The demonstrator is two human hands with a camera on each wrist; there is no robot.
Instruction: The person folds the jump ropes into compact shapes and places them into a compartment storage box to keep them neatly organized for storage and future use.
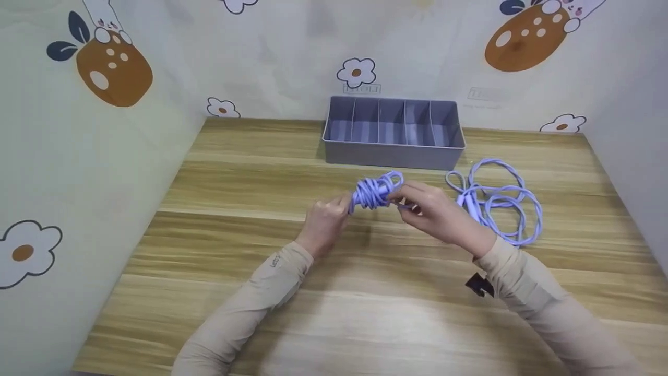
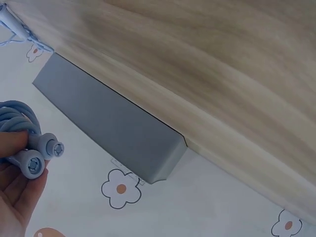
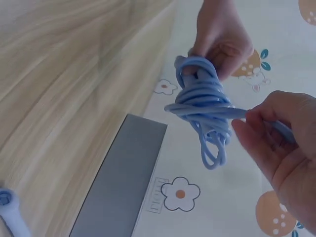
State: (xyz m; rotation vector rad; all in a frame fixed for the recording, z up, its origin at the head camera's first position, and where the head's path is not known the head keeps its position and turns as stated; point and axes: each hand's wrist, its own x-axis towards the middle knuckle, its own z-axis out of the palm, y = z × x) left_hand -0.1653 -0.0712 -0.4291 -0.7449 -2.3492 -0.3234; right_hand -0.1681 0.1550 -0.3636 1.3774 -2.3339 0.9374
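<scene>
A periwinkle-blue jump rope (image 1: 371,193) is wound into a thick bundle, held in front of the body over the table. My left hand (image 1: 324,222) grips the bundle at its left end. In the left wrist view two handle ends (image 2: 34,164) stick out between the thumb and fingers. With thumb and fingertips, my right hand (image 3: 291,148) pinches a strand of the rope that runs out from the coils (image 3: 202,98). A small loop hangs from the bundle's far end. The handles' middle is hidden under the wraps.
Behind the hands stands a grey divided box (image 1: 391,156) with several compartments, against the patterned backdrop. A second blue jump rope lies loosely looped at the right, its handles (image 1: 472,208) partly behind my right forearm. A small black piece (image 1: 480,285) shows beside the right sleeve.
</scene>
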